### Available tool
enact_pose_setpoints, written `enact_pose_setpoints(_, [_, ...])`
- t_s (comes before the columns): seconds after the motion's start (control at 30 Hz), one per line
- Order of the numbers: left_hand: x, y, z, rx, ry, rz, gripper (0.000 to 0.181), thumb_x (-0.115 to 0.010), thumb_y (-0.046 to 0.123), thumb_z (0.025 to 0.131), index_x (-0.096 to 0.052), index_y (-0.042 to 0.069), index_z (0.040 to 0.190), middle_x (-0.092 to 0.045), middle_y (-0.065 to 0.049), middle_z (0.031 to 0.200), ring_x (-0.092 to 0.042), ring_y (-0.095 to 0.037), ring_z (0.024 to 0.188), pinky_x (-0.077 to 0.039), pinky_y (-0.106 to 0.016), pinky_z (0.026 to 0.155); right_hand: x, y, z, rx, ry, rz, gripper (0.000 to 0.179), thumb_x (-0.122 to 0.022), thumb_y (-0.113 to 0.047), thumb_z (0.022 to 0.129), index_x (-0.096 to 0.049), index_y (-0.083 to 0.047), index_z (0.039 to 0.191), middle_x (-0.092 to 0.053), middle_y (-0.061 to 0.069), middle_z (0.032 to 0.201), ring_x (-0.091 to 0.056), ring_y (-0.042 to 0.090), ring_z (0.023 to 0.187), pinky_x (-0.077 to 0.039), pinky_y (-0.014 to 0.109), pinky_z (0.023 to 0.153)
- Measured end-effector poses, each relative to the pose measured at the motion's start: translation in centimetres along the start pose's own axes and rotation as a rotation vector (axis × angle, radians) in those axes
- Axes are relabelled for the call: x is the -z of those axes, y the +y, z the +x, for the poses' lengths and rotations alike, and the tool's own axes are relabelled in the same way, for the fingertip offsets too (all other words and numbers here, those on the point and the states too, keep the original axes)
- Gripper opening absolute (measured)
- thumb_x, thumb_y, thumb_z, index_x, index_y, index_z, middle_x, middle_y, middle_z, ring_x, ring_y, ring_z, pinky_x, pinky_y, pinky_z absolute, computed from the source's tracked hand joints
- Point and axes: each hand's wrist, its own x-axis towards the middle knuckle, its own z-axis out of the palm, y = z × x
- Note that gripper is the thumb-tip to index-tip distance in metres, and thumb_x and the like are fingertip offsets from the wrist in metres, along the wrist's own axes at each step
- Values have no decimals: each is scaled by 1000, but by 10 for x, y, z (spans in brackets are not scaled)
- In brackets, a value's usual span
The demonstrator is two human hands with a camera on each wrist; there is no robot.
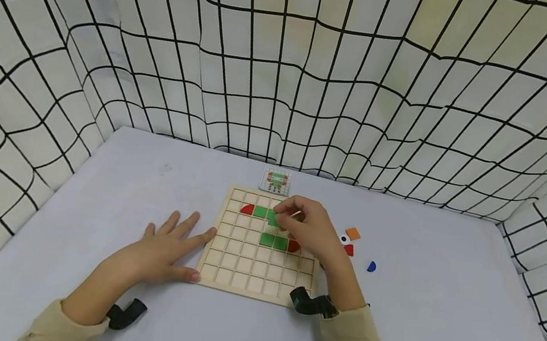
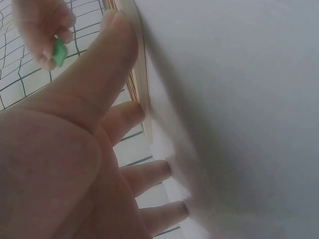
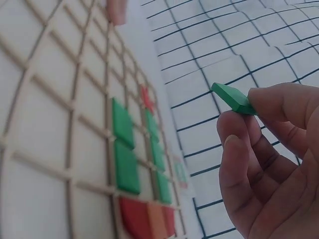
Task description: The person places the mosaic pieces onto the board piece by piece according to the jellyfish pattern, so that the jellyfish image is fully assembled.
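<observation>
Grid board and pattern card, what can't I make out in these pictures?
Head view: right hand covers some upper-right squares of the grid board.
Head view: pattern card is too small for its finer details.
Left wrist view: left hand hides part of the grid board, seen edge-on.
Right wrist view: left edge crops the grid board.

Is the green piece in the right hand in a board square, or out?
Out: the right hand pinches the green piece, visibly apart from the board.

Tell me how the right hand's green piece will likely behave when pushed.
The green piece looks stiff, with flat faces and crisp edges between the right hand's fingertips. Being small and thin, it is probably light. Its flat shape should slide, not roll.
</observation>
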Motion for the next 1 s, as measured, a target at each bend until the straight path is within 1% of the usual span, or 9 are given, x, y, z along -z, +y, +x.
enact_pose_setpoints(0.07, [0,0,-1,5,0,2,86,-72,52,85,-35,23,157,-17,-25,163,-9,-58,146,-14,-84,100,0,-8,3,21,6,35,12,-66,-19,96,-69,-14,106,-66,4,101,-65,37,87,-58,47,74])
enact_pose_setpoints(0.23, [0,-1,-2,6,1,0,86,-71,52,85,-35,24,157,-17,-25,164,-9,-58,146,-14,-84,100,0,-22,8,49,49,130,13,-65,-16,97,-69,-12,108,-68,9,101,-64,39,88,-54,60,77])
enact_pose_setpoints(0.33, [0,0,-3,4,-3,-10,86,-71,53,85,-34,24,157,-16,-25,164,-8,-58,146,-13,-84,101,-5,-20,9,29,52,176,12,-64,-16,97,-68,-10,108,-68,10,101,-64,40,90,-54,60,78])
enact_pose_setpoints(0.4, [0,0,-3,2,-5,-12,86,-71,53,85,-34,24,157,-16,-25,164,-8,-58,146,-13,-84,101,-9,-16,10,19,45,175,13,-65,-16,97,-68,-10,108,-68,11,101,-64,41,90,-55,55,78])
enact_pose_setpoints(0.5, [1,1,-3,0,-8,-12,86,-70,54,85,-34,24,157,-16,-25,164,-8,-58,146,-14,-84,101,-18,-9,11,4,34,153,13,-65,-15,97,-69,-8,108,-68,9,100,-65,37,88,-58,46,75])
enact_pose_setpoints(0.57, [1,2,-3,0,-9,-11,86,-70,55,85,-34,24,157,-16,-25,163,-8,-58,146,-14,-84,100,-23,-6,12,0,31,126,13,-66,-16,97,-69,-9,108,-68,8,99,-67,31,86,-58,40,73])
enact_pose_setpoints(0.7, [1,2,-4,2,-13,-8,86,-69,56,85,-34,25,157,-17,-25,164,-9,-58,146,-14,-84,100,-33,-4,13,-18,17,85,9,-67,-15,95,-70,-12,104,-67,5,97,-67,26,81,-59,37,72])
enact_pose_setpoints(0.8, [1,3,-4,-3,-12,-4,86,-69,56,85,-34,25,157,-17,-25,163,-9,-58,146,-15,-84,100,-38,-1,13,-29,15,43,7,-68,-15,94,-70,-15,101,-66,3,96,-66,25,78,-58,36,71])
enact_pose_setpoints(1.0, [2,1,-3,-3,-11,-8,86,-69,56,85,-34,24,157,-16,-25,164,-8,-58,146,-15,-84,100,-44,2,16,-35,10,-100,6,-69,-18,94,-71,-17,99,-66,-2,92,-59,18,79,-51,32,71])
